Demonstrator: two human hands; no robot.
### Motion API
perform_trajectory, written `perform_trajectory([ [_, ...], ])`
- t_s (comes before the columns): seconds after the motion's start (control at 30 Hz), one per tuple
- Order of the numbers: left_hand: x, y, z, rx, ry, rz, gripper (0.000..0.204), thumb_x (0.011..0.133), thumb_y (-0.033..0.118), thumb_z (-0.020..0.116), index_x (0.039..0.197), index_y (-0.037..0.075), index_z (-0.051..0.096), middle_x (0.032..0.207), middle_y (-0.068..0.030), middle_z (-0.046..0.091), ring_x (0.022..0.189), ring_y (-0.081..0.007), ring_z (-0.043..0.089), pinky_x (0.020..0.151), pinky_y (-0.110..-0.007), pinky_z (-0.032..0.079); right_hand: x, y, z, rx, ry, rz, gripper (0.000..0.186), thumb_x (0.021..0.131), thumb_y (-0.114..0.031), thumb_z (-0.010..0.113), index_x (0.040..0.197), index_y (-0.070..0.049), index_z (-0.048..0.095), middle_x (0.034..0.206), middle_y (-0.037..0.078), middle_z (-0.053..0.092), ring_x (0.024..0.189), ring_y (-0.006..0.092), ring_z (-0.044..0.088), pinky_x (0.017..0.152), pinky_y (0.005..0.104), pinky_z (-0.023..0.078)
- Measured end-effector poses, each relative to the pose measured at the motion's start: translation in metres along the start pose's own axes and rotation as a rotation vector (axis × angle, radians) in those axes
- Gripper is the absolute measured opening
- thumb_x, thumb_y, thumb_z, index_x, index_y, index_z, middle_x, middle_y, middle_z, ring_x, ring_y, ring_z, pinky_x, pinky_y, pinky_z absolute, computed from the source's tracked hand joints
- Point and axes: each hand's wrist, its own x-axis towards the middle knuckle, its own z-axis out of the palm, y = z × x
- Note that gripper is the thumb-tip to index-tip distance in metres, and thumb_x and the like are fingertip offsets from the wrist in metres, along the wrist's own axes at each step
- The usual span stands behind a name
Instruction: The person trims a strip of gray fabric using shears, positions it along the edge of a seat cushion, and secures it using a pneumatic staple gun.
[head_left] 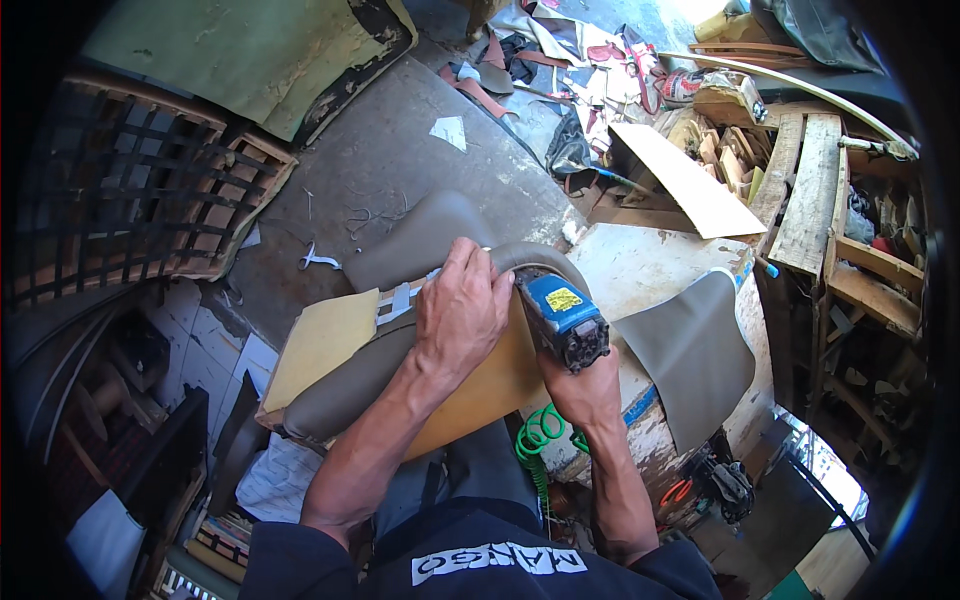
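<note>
My right hand (584,390) is wrapped round a blue and black staple gun (562,308) with a yellow label. Its nose sits at the curved rim of a padded seat piece (350,375) that lies across my lap and the bench corner. The piece shows yellow foam (480,400) and grey-brown vinyl (540,258). My left hand (462,305), fingers closed, pinches and presses the vinyl at the edge, close to the gun's nose. A white strap (400,302) shows just left of that hand. A green coiled hose (540,428) hangs below my right hand.
A loose grey-brown vinyl sheet (695,360) drapes over the worn white bench (640,260) on the right. Wooden crates (810,190) with offcuts stand beyond. Fabric scraps (590,60) litter the far floor. A frame with black webbing (130,190) stands at left.
</note>
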Motion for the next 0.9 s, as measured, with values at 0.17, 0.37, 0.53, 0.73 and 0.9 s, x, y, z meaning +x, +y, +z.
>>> perform_trajectory([
  [0.17, -0.024, -0.009, -0.030, -0.008, -0.131, -0.054, 0.018, 0.089, 0.011, 0.075, 0.087, 0.001, 0.061, 0.100, -0.0136, 0.060, 0.083, -0.0353, 0.066, 0.069, -0.046, 0.054, -0.005, 0.001, -0.002, 0.042, -0.016, -0.034, 0.018, 0.084, -0.014, 0.075, 0.093, 0.002, 0.073, 0.078, 0.021, 0.073, 0.079, 0.0333, 0.077, 0.070, 0.0409, 0.057],
  [0.37, -0.038, -0.013, -0.022, 0.054, -0.040, -0.033, 0.018, 0.089, 0.011, 0.074, 0.086, -0.001, 0.061, 0.102, -0.0157, 0.060, 0.084, -0.0357, 0.067, 0.073, -0.046, 0.054, -0.008, 0.002, 0.000, 0.056, 0.002, -0.063, 0.017, 0.085, -0.013, 0.076, 0.095, 0.001, 0.074, 0.080, 0.020, 0.074, 0.080, 0.0315, 0.077, 0.071, 0.0399, 0.057],
  [0.53, -0.036, -0.012, -0.016, 0.069, 0.021, -0.058, 0.019, 0.088, 0.010, 0.074, 0.084, -0.001, 0.060, 0.102, -0.0173, 0.059, 0.087, -0.0367, 0.066, 0.076, -0.047, 0.053, -0.008, 0.004, -0.002, 0.021, -0.031, -0.101, 0.017, 0.084, -0.012, 0.076, 0.095, 0.001, 0.074, 0.079, 0.020, 0.074, 0.078, 0.0338, 0.077, 0.069, 0.0399, 0.057],
  [0.73, -0.036, -0.011, -0.012, 0.072, 0.056, -0.084, 0.021, 0.087, 0.011, 0.075, 0.081, -0.001, 0.059, 0.100, -0.0165, 0.059, 0.086, -0.0362, 0.064, 0.075, -0.046, 0.052, -0.014, 0.002, -0.003, -0.117, -0.187, -0.173, 0.037, 0.081, -0.009, 0.076, 0.116, 0.000, 0.067, 0.082, 0.022, 0.073, 0.085, 0.0401, 0.074, 0.069, 0.0423, 0.059],
  [0.9, -0.037, -0.011, -0.011, 0.061, 0.076, -0.074, 0.020, 0.087, 0.011, 0.074, 0.081, -0.001, 0.059, 0.099, -0.0158, 0.058, 0.085, -0.0360, 0.064, 0.074, -0.047, 0.052, -0.014, 0.000, -0.002, -0.091, -0.197, -0.210, 0.041, 0.081, -0.008, 0.076, 0.120, 0.001, 0.065, 0.084, 0.023, 0.073, 0.086, 0.0422, 0.073, 0.070, 0.0430, 0.060],
])
